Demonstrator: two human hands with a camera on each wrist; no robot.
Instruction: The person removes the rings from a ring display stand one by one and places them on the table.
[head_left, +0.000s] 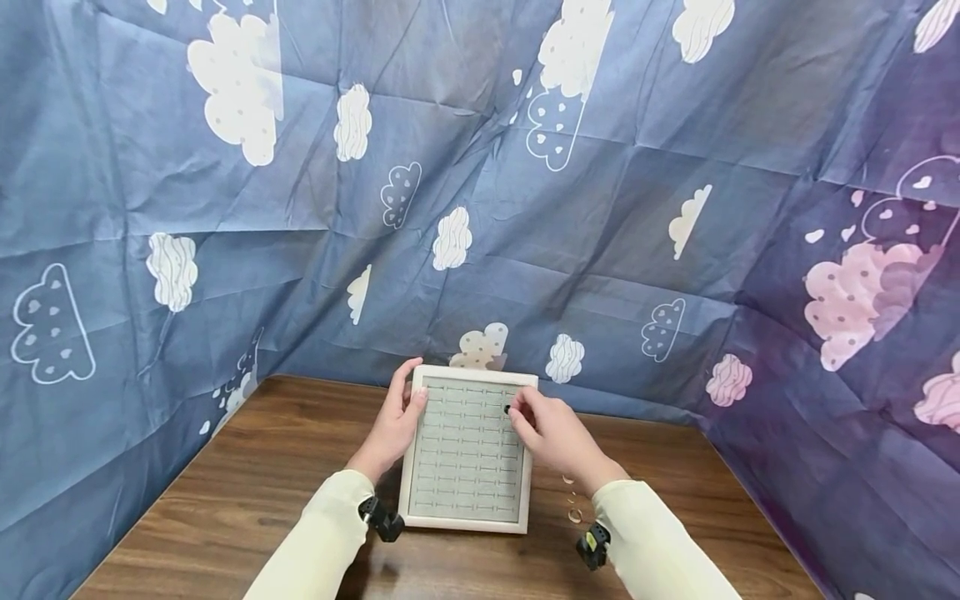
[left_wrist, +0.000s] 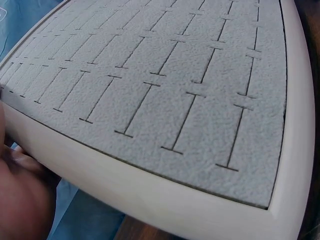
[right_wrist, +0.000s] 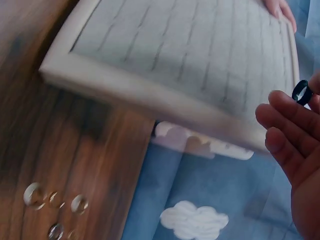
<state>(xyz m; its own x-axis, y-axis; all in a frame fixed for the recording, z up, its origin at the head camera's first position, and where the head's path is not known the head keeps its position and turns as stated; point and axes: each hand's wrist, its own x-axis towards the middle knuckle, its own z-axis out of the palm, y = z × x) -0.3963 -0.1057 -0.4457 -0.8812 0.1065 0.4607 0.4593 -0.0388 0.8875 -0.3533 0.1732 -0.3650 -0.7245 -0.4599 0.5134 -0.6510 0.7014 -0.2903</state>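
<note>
A shallow ring display tray (head_left: pixel 468 450), with a pale frame and a grey felt pad cut with rows of slits, is tilted up toward the head camera. My left hand (head_left: pixel 395 421) grips its upper left edge, thumb on the front of the frame. Near the tray's upper right corner, my right hand (head_left: pixel 551 429) pinches a black ring (right_wrist: pixel 302 93) between thumb and index finger, close over the felt. In the right wrist view the other fingers (right_wrist: pixel 287 120) are spread beside the frame. No ring shows in the visible slits.
Several rings (right_wrist: pixel 55 200) lie on the brown wooden table (head_left: pixel 315 450), to the right of the tray and partly under the right forearm in the head view. A blue cloth (head_left: pixel 525 208) with cloud prints hangs behind the table and along its sides.
</note>
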